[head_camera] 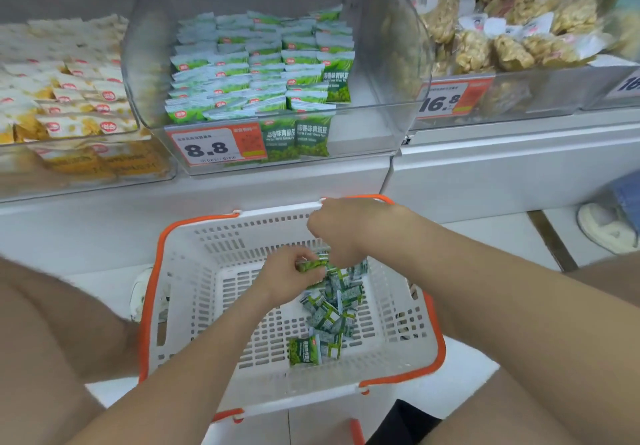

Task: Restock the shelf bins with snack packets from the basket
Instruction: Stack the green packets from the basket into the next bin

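Gripping a bundle of green packets (311, 266) in the left hand (287, 273), low inside the white basket (398, 326). Right hand (341, 226) curled just above it, contents hidden by its own fingers, so cannot tell. More heaped loose beneath, and stacked in the clear middle bin (384, 112).

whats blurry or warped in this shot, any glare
Head view: puffed snack bags at top right are smeared by blur, while the 8.8 price tag reads clearly; the wide lens bows the shelf front; soft glare sits on the clear bin.
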A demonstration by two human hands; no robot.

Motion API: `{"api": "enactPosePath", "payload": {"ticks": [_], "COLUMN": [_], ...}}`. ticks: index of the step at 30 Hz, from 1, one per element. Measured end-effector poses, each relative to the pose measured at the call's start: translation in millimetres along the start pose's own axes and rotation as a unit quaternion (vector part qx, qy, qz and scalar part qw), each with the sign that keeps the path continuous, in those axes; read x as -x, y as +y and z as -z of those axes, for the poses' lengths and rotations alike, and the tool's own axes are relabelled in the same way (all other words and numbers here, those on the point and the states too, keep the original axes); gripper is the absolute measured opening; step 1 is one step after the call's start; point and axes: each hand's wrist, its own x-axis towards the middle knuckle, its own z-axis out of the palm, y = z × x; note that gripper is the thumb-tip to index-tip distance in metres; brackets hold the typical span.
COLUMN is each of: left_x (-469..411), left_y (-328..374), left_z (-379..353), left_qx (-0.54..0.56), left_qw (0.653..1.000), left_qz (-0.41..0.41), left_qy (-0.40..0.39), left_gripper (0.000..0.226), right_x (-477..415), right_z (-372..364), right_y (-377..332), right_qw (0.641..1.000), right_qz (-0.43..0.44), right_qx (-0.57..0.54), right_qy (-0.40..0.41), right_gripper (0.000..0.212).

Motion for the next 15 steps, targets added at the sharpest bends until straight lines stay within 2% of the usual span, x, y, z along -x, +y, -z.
{"api": "enactPosePath", "payload": {"ticks": [4,6,10,13,15], "left_x": [14.3,22.5,40.5,50.3,51.4], "left_y": [67.0,96.9,149.0,178.9,194.3], "left_z": [42.0,59.8,90.3,114.9,134.3], "left_qx": [0.094,0.120,0.151,0.142,0.125], "left_qw": [0.989,0.977,0.947,0.925,0.913], "left_qz": [-0.085,-0.139,-0.224,-0.269,-0.288], "left_qy": [0.080,0.112,0.173,0.228,0.261], "left_gripper": [0.023,0.011,0.007,0.011,0.007], "right_x": [15.5,23.7,50.1,70.8,79.3], "right_z": [25.1,39.3,76.0,101.4,114.6], "right_y": [6.7,11.8,27.7,38.3,42.6], "right_qw": [0.997,0.994,0.971,0.926,0.866], "right_qz": [-0.048,-0.050,-0.033,-0.025,-0.010], "right_qx": [-0.031,-0.056,-0.151,-0.260,-0.387], "right_qy": [0.048,0.084,0.182,0.272,0.318], "right_gripper": [0.032,0.027,0.024,0.026,0.024]}}
